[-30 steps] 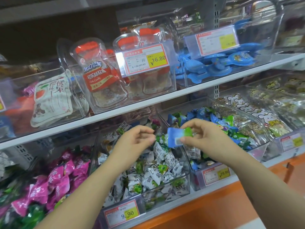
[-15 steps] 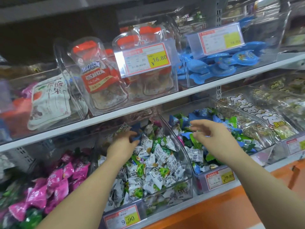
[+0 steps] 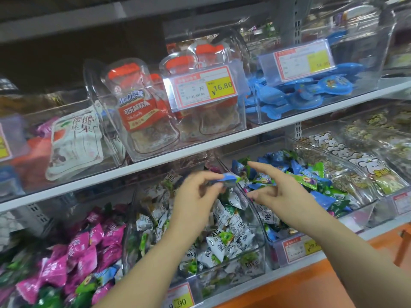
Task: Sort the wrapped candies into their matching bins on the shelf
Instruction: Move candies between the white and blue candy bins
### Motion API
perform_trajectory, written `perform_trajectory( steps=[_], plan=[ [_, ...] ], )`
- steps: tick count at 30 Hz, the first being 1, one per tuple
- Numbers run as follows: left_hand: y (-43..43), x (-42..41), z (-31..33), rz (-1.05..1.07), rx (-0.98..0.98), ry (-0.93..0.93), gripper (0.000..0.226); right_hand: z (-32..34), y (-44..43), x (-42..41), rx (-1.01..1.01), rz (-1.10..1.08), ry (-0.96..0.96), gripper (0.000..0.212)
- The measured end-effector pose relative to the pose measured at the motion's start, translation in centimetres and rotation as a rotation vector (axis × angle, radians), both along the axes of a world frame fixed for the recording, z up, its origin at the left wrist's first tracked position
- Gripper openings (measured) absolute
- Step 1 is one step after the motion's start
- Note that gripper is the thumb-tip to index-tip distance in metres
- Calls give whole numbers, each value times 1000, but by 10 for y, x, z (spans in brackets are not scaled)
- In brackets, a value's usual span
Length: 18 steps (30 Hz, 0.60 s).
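Shop shelf (image 3: 155, 163): L hand (image 3: 196, 197) pinches blue candy (image 3: 228, 177); R hand (image 3: 283, 193) spread, just beside.

bare left hand (image 3: 195, 196) and bare right hand (image 3: 282, 192), slim fingers (image 3: 264, 171), short nails, uncovered forearms (image 3: 149, 263)

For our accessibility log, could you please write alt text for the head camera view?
The left hand pinches a blue-wrapped candy over the white-candy bin; the open right hand hovers beside it, before the blue-and-green candy bin.
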State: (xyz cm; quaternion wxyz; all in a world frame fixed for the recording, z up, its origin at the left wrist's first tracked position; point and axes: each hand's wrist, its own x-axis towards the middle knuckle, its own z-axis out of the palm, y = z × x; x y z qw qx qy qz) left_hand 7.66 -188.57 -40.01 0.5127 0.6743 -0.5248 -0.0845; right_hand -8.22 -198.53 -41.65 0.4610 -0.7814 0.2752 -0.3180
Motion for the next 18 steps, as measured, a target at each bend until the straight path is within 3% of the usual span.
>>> perform_trajectory(
  steps=[3, 6, 8, 11, 15, 18],
  plan=[
    [-9, -17, 3, -170, 24, 110, 20, 3, 6, 1, 1, 13, -63, 44],
    [-16, -20, 5, -214, 73, 85, 23, 2, -1, -3, -21, -132, -115, 31],
    [-21, -9, 1, -169, 158, -28, 27, -1, -11, -8, -54, -286, -91, 36],
    [-25, 10, -8, -101, 342, -341, 36, -8, -25, -14, -122, -395, 41, 60],
    [-27, 23, -22, -139, 600, -564, 58, -13, -34, -13, -108, -306, 194, 73],
    [-26, 23, -21, -168, 675, -610, 52, -20, -37, -12, -147, -223, 301, 69]
  ],
)
